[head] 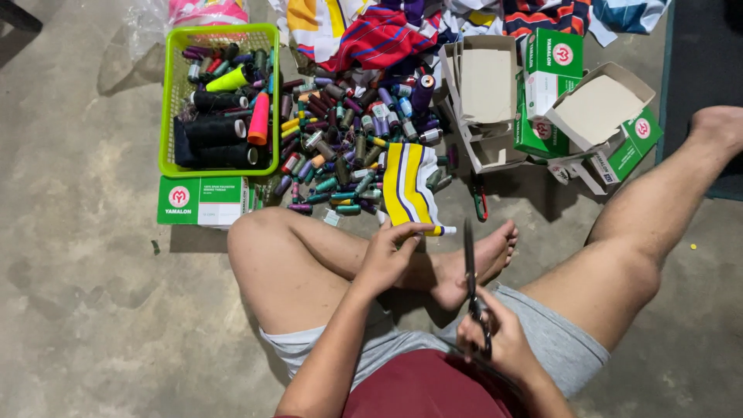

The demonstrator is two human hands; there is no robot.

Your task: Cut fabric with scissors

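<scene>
I sit on a concrete floor with my legs folded. My left hand (391,255) pinches the near end of a striped fabric band (409,186), yellow, white and purple, which stretches away over the thread pile. My right hand (495,337) grips the handles of black scissors (470,263); their blades point up and away, just right of the band's near end and above my foot. The blades look nearly closed and are not on the fabric.
A heap of small thread spools (333,131) lies ahead. A lime green basket (172,93) with large cones stands at left, a green box (203,200) in front of it. Open green-and-white cardboard boxes (553,93) sit at right. Colourful fabrics (379,31) lie at the back.
</scene>
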